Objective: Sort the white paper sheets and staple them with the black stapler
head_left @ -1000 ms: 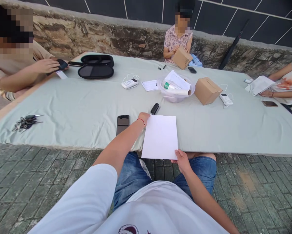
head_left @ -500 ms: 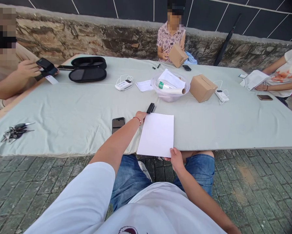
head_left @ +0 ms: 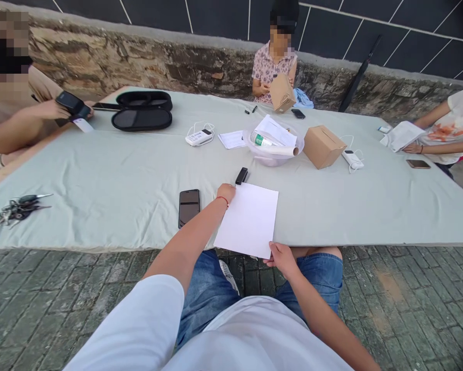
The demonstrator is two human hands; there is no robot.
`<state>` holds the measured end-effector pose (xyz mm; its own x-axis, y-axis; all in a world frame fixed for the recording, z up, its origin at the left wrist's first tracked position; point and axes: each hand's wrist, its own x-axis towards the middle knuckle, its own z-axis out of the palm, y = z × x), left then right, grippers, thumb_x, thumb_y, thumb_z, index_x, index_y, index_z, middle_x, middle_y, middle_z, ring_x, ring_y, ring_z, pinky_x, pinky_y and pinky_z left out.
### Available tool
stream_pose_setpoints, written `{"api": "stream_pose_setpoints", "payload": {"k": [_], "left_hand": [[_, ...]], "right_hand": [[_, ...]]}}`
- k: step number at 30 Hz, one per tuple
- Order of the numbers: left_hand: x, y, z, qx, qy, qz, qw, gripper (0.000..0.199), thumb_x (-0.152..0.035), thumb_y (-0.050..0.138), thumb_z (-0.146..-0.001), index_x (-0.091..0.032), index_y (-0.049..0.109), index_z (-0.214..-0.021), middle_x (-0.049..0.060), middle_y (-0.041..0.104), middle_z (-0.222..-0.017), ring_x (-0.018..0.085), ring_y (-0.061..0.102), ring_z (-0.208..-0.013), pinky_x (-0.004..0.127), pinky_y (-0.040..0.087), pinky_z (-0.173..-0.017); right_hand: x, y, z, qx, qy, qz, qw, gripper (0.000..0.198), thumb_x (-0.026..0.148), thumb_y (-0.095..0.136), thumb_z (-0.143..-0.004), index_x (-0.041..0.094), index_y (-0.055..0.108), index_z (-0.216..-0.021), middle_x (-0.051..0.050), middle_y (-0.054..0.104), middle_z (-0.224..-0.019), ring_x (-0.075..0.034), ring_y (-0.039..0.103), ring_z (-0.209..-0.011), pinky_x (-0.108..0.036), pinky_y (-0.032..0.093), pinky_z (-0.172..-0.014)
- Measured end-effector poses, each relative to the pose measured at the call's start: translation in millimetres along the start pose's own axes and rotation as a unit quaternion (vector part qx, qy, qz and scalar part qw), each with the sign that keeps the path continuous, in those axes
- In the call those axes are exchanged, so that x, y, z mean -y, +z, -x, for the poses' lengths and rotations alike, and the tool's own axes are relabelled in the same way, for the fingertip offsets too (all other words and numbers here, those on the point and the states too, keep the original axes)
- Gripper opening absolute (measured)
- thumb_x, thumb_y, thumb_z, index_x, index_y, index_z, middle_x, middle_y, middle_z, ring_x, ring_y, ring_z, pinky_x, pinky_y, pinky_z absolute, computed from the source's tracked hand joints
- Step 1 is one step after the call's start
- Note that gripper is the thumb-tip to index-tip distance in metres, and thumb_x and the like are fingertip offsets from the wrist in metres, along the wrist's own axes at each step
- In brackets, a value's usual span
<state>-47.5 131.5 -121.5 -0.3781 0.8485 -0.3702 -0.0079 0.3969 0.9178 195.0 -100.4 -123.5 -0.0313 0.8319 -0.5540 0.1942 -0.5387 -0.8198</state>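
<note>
A white sheet of paper [head_left: 249, 219] lies at the near table edge, its lower edge reaching past the tabletop. My left hand [head_left: 227, 192] is closed at the paper's upper left edge, its fingertips mostly hidden. Just beyond that hand, by the paper's top left corner, sits a black stapler [head_left: 241, 175]. With thumb on top and fingers beneath, my right hand [head_left: 281, 257] pinches the lower right corner. A dark smartphone [head_left: 188, 207] rests left of my left forearm.
Beyond the paper stand a plastic bowl [head_left: 272, 158] of papers and a cardboard box [head_left: 324, 147]. White power banks [head_left: 199, 137], a black case [head_left: 142, 119] and keys [head_left: 20, 210] lie about the cloth-covered table [head_left: 111, 175]. Three other people sit around it, handling things.
The paper has turned slightly clockwise, with both my hands still at it. My view has shifted a little. Across the table, a person's cardboard box has turned slightly.
</note>
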Motion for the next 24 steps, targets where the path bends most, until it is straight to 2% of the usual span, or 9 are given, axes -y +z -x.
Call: {"api": "stream_pose_setpoints", "payload": {"k": [3, 6, 8, 11, 14, 16, 18, 20, 24], "left_hand": [[2.7, -2.9, 4.9, -0.005, -0.003, -0.069, 0.998, 0.027, -0.014, 0.067, -0.067, -0.020, 0.049, -0.048, 0.008, 0.051, -0.056, 0.029, 0.060, -0.073, 0.035, 0.040, -0.062], [4.8, -6.1, 8.2, -0.012, 0.021, -0.106, 0.994, 0.023, -0.018, 0.065, -0.070, -0.021, 0.053, -0.051, 0.009, 0.056, -0.062, 0.027, 0.060, -0.078, 0.033, 0.041, -0.066], [5.8, -8.1, 9.4, -0.013, 0.037, -0.122, 0.992, 0.022, -0.019, 0.064, -0.071, -0.021, 0.054, -0.051, 0.009, 0.057, -0.063, 0.025, 0.060, -0.078, 0.031, 0.042, -0.067], [6.4, -10.6, 9.4, -0.008, 0.047, -0.141, 0.989, 0.021, -0.018, 0.065, -0.069, -0.021, 0.056, -0.050, 0.008, 0.057, -0.060, 0.024, 0.060, -0.075, 0.030, 0.042, -0.066], [5.8, -12.5, 6.7, 0.002, 0.048, -0.155, 0.987, 0.018, -0.018, 0.065, -0.069, -0.021, 0.059, -0.052, 0.006, 0.056, -0.057, 0.023, 0.059, -0.068, 0.029, 0.041, -0.063], [4.7, -13.6, 3.5, 0.011, 0.048, -0.163, 0.985, 0.018, -0.018, 0.064, -0.069, -0.021, 0.059, -0.052, 0.005, 0.055, -0.055, 0.022, 0.058, -0.064, 0.029, 0.040, -0.061], [3.6, -14.6, 0.3, 0.020, 0.048, -0.171, 0.984, 0.020, -0.019, 0.064, -0.070, -0.021, 0.058, -0.051, 0.005, 0.055, -0.053, 0.021, 0.058, -0.062, 0.029, 0.040, -0.059], [3.0, -15.4, -2.2, 0.029, 0.046, -0.180, 0.982, 0.019, -0.021, 0.063, -0.071, -0.021, 0.058, -0.052, 0.005, 0.055, -0.054, 0.020, 0.057, -0.061, 0.028, 0.039, -0.058], [3.0, -16.5, -4.8, 0.050, 0.041, -0.208, 0.976, 0.017, -0.022, 0.063, -0.071, -0.020, 0.059, -0.055, 0.003, 0.057, -0.055, 0.018, 0.055, -0.058, 0.028, 0.038, -0.058]], "right_hand": [[22.2, -43.5, -11.9, 0.023, -0.001, 0.161, 0.987, 0.040, 0.053, 0.053, -0.085, 0.019, 0.063, -0.064, -0.008, 0.069, -0.066, -0.019, 0.063, -0.054, -0.031, 0.049, -0.051], [65.8, -75.9, -40.7, -0.040, -0.103, 0.234, 0.966, 0.035, 0.046, 0.053, -0.086, 0.020, 0.064, -0.065, -0.007, 0.069, -0.064, -0.018, 0.062, -0.058, -0.029, 0.044, -0.054], [103.5, -78.2, -67.4, -0.065, -0.152, 0.273, 0.948, 0.033, 0.042, 0.049, -0.088, 0.020, 0.065, -0.068, -0.007, 0.070, -0.069, -0.018, 0.062, -0.061, -0.029, 0.043, -0.057], [161.1, -51.8, -112.6, -0.085, -0.220, 0.335, 0.912, 0.031, 0.037, 0.043, -0.093, 0.019, 0.065, -0.080, -0.005, 0.072, -0.077, -0.018, 0.063, -0.068, -0.029, 0.043, -0.065], [209.3, -6.3, -157.8, -0.091, -0.306, 0.400, 0.859, 0.029, 0.035, 0.042, -0.095, 0.017, 0.065, -0.099, -0.008, 0.072, -0.087, -0.022, 0.064, -0.084, -0.033, 0.044, -0.076], [234.3, 24.8, -185.5, -0.069, -0.340, 0.430, 0.833, 0.034, 0.033, 0.039, -0.097, 0.014, 0.060, -0.117, -0.012, 0.070, -0.105, -0.027, 0.063, -0.099, -0.038, 0.043, -0.086], [253.3, 52.9, -210.0, -0.030, -0.369, 0.442, 0.817, 0.043, 0.033, 0.039, -0.098, 0.012, 0.049, -0.134, -0.015, 0.060, -0.131, -0.029, 0.054, -0.119, -0.042, 0.038, -0.099], [266.3, 77.4, -230.4, 0.020, -0.389, 0.455, 0.801, 0.052, 0.035, 0.038, -0.099, 0.008, 0.039, -0.143, -0.016, 0.046, -0.146, -0.029, 0.039, -0.136, -0.044, 0.028, -0.110], [272.1, 113.1, -258.3, 0.082, -0.380, 0.512, 0.766, 0.059, 0.043, 0.035, -0.099, 0.009, 0.033, -0.147, -0.014, 0.033, -0.155, -0.027, 0.018, -0.147, -0.051, 0.006, -0.118]]}}
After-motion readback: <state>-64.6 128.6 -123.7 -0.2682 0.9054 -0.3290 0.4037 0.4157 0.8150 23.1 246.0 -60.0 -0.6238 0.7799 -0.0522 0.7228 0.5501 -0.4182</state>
